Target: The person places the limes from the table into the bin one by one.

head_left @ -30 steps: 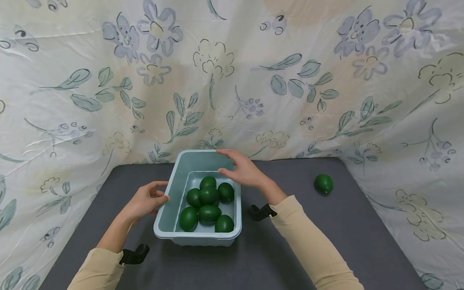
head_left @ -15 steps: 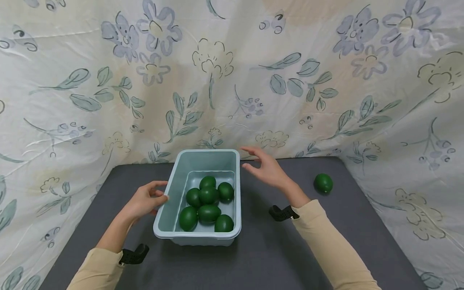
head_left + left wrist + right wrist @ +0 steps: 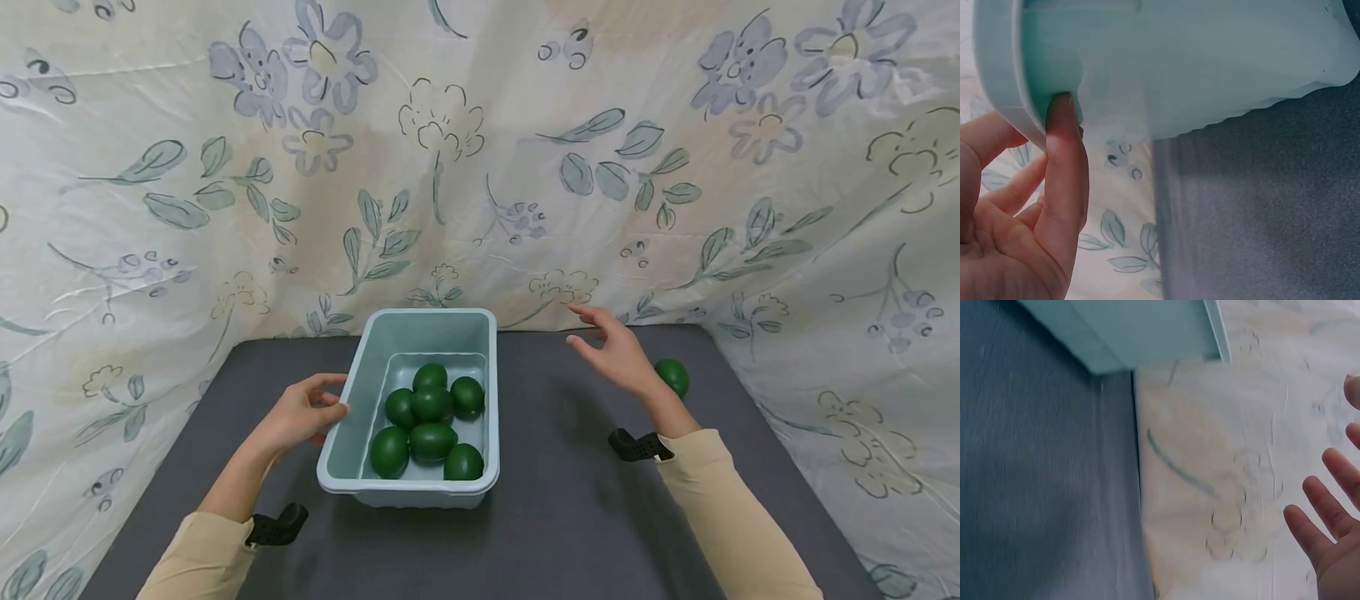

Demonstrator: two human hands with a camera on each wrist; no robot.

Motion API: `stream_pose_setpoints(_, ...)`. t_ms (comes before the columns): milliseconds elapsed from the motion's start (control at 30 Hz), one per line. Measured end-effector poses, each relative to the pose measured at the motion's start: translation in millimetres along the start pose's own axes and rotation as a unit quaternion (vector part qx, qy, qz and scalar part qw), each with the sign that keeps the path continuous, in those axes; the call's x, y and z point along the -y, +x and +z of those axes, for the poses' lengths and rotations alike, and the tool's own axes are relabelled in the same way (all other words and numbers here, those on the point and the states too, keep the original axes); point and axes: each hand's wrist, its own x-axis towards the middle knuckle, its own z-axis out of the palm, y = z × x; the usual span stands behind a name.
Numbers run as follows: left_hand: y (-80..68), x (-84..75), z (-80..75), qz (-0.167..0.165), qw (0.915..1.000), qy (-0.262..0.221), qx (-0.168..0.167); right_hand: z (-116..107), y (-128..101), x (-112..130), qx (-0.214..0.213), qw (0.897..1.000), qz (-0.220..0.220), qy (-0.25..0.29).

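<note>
A pale blue-green plastic tub [image 3: 408, 486] stands on the dark table with several glossy dark green oval fruits [image 3: 432, 442] inside; whether they are limes or avocados I cannot tell. My left hand [image 3: 303, 412] pinches the tub's left rim. In the left wrist view, the fingers [image 3: 1065, 162] reach under the rim's lip. My right hand [image 3: 618, 354] hovers over the table right of the tub, fingers spread and holding nothing. Just beyond its wrist lies a single green fruit [image 3: 672, 377], partly hidden by the forearm.
The dark grey table [image 3: 555, 517] narrows toward the back. A floral cloth [image 3: 480, 192] hangs behind it and along both sides. Black bands with a small mount [image 3: 277, 527] sit on both wrists.
My right hand has moved from above the tub's right rim out to the right, toward the lone fruit. The left hand and the tub have stayed in place.
</note>
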Motion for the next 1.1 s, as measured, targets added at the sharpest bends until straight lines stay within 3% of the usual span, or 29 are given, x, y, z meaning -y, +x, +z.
stream_pose_setpoints(300,1.0,0.5,0.2,-0.002,1.0000,0.004,0.001,-25.0,-19.2,-33.2,-0.059,0.996,0.055,-0.029)
stream_pose_setpoints(633,1.0,2.8,1.7,-0.004,0.9999,0.010,-0.004,-36.9,-40.7,-63.1,-0.127,0.984,0.116,-0.047)
stream_pose_setpoints(1100,1.5,2.3,1.7,-0.004,1.0000,0.004,-0.008,-44.1,-65.2,-101.2,-0.125,0.970,0.194,-0.078)
